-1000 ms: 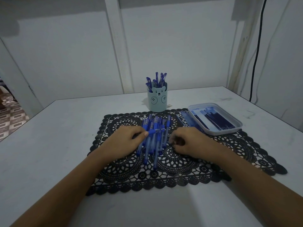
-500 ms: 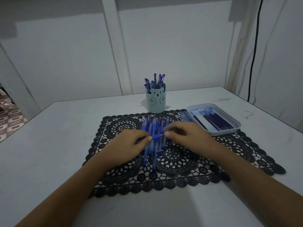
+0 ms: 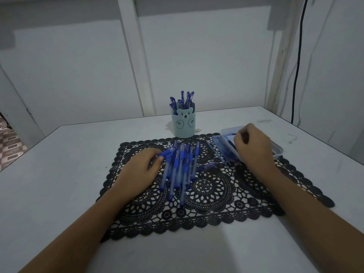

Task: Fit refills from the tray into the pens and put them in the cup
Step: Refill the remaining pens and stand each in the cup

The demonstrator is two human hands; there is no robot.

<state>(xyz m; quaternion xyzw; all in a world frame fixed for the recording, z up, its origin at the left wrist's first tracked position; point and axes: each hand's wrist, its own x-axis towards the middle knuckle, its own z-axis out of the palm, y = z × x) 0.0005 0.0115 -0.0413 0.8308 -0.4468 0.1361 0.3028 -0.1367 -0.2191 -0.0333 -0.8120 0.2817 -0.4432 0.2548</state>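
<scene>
The left hand (image 3: 140, 168) pinches a pen (image 3: 167, 153) at the edge of the pile (image 3: 182, 170) on the mat (image 3: 216, 196). The right hand (image 3: 254, 146) curls over the tray (image 3: 278, 152) — its fingertips hidden. The cup (image 3: 184, 125) stands behind — pens upright inside.

The cup (image 3: 184, 126) is pale teal, with a bear face and two round paws drawn on it in dark lines. The pens (image 3: 182, 99) standing in it have deep blue caps. In front of the cup lies a black lace mat (image 3: 208, 196), patterned with round medallions and a scalloped edge. On the mat, the heap of pens (image 3: 183, 168) shows bright blue grips on cloudy, see-through barrels, as does the pen (image 3: 165, 154) pinched by the left hand (image 3: 140, 170). Right of the cup, the tray (image 3: 277, 152) is clear and pale, its refills (image 3: 228, 156) dark blue. The table (image 3: 59, 174) is whitish grey with dark scuffs. Far left of the cup, floor tiles (image 3: 9, 144) carry a brown-and-white pattern.
</scene>
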